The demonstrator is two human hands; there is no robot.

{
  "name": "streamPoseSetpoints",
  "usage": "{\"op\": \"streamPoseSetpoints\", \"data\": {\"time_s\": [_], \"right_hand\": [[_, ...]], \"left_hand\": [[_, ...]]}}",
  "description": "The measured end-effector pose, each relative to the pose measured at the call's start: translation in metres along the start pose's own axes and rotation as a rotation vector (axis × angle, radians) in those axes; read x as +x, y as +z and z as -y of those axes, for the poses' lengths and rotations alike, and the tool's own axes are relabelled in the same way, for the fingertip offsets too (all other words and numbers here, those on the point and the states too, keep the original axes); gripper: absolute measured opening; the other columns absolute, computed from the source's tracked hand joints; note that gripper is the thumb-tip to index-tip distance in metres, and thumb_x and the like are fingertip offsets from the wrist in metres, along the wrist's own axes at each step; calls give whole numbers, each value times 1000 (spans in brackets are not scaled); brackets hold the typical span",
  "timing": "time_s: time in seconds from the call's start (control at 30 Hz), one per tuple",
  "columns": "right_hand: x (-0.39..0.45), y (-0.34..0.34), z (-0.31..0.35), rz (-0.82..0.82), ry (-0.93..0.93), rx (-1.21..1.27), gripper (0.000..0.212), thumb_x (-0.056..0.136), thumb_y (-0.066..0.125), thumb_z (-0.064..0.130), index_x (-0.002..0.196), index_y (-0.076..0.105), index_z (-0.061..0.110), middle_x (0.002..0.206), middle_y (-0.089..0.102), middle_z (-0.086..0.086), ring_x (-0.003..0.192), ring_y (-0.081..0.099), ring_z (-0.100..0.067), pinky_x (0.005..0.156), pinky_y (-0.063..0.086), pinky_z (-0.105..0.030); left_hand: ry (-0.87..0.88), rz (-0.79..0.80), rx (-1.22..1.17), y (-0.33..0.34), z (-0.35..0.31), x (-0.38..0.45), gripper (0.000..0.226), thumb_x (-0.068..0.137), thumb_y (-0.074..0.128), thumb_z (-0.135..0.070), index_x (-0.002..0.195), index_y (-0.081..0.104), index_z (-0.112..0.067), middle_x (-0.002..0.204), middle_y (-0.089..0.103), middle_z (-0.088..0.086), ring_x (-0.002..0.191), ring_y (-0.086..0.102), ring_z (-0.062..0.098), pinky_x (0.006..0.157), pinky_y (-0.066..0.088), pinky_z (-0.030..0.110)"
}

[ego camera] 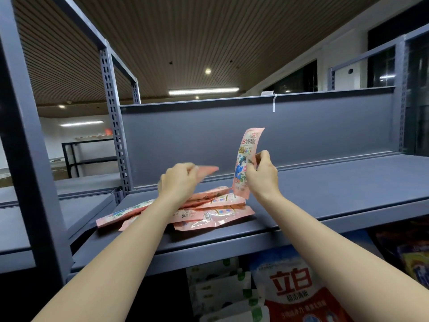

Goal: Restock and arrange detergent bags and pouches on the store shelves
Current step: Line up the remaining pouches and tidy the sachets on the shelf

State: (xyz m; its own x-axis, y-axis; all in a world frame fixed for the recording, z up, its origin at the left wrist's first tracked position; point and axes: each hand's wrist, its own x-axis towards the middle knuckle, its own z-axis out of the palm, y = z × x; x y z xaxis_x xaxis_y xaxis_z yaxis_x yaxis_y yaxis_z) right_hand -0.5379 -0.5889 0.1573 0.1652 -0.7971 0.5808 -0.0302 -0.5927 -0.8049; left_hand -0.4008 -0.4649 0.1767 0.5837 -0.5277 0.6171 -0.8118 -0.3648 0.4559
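Hands, two, bare, raised over the grey metal shelf (336,182). Right hand (263,175): fingers curled, pinching an upright pink pouch (247,159) by its right edge, the pouch's lower end just above the shelf surface. Left hand (178,180): fingers curled round a second pink pouch (207,169), held roughly level and blurred, pointing toward the upright one.

Shelving: grey back panel (301,129) behind the shelf, perforated grey upright (113,117) at its left.

Lower shelf, beneath: large white-and-red detergent bag (294,287) with red characters; white-and-green pouches (220,289) to its left; dark and yellow bags (411,256) at far right, detail unclear.

Pile of pink pouches (209,210): several, lying flat and overlapping on the shelf's left part, under the left forearm, near the front edge.
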Motion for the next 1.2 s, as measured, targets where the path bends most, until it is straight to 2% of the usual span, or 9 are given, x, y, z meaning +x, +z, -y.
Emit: {"op": "streamPoseSetpoints", "data": {"time_s": [0.1, 0.2, 0.4, 0.53, 0.7, 0.83, 1.0, 1.07, 1.2], "right_hand": [[1, -3, 1, -1, 29, 59, 8, 93, 47, 9, 100, 44, 12, 110, 60, -4, 98, 59, -24, 85, 54, -49], [0, -5, 1, 3, 30, 56, 15, 92, 46, 7, 106, 52, 11, 118, 63, -6, 103, 60, -24, 87, 53, -48], [-6, -7, 2, -111, -3, 145, 24, 93, 42, 5, 104, 63, 9, 108, 67, -6, 99, 64, -23, 84, 55, -42], [-11, -10, 13, -155, -62, 318, 23, 91, 44, 4, 91, 61, 19, 88, 67, 9, 85, 67, -9, 65, 56, -20], [-22, -5, 20, -10, -36, 306, 18, 87, 48, 9, 88, 66, 15, 85, 71, 6, 85, 69, -17, 72, 59, -36], [-28, -10, 23, 41, 10, 251, 20, 85, 53, 14, 79, 66, 27, 80, 68, 13, 86, 68, -15, 69, 58, -31], [-35, -17, 34, 58, 140, 203, 22, 82, 51, 21, 72, 68, 12, 79, 71, -1, 85, 67, -25, 77, 57, -46], [-45, -19, 36, -16, 116, 214, 25, 83, 47, 22, 73, 67, 10, 76, 70, 1, 82, 66, -24, 76, 57, -45], [-66, -25, 40, -150, 77, 285, 32, 85, 43, 19, 57, 56, 18, 57, 60, 12, 63, 58, -13, 60, 52, -32]], "left_hand": [[-62, -165, -280, -12, 2, 10, 29, 96, 39, -37, 90, 64, -25, 87, 65, -4, 86, 57, 24, 70, 40, 32], [-34, -121, -537, -16, 4, 7, 31, 98, 38, -38, 90, 63, -23, 90, 68, -5, 91, 63, 20, 79, 54, 45], [49, -342, -604, -22, 9, 0, 33, 101, 38, -33, 87, 58, -11, 74, 59, -5, 77, 60, 20, 71, 55, 48], [80, -519, -599, -34, 10, 3, 30, 99, 40, -39, 84, 56, -18, 69, 56, -7, 72, 59, 21, 63, 55, 47], [-33, -180, -420, -26, 21, -7, 24, 79, 65, -52, 96, 64, -34, 92, 70, -13, 91, 65, 17, 82, 54, 42], [-103, 13, -598, -16, 30, -17, 7, 86, 66, -25, 92, 70, -27, 96, 72, -1, 98, 66, 22, 92, 50, 48], [-127, -322, -712, -17, 22, -37, 15, 94, 55, -23, 83, 62, -16, 81, 67, -2, 78, 65, 15, 70, 53, 31], [-155, -473, -739, -24, 17, -46, 20, 94, 48, -23, 76, 55, -17, 75, 61, -8, 66, 58, 1, 55, 46, 18], [-214, -661, -766, -39, 13, -72, 26, 87, 37, -21, 62, 38, -21, 62, 49, -6, 57, 47, 6, 48, 37, 19]]}}
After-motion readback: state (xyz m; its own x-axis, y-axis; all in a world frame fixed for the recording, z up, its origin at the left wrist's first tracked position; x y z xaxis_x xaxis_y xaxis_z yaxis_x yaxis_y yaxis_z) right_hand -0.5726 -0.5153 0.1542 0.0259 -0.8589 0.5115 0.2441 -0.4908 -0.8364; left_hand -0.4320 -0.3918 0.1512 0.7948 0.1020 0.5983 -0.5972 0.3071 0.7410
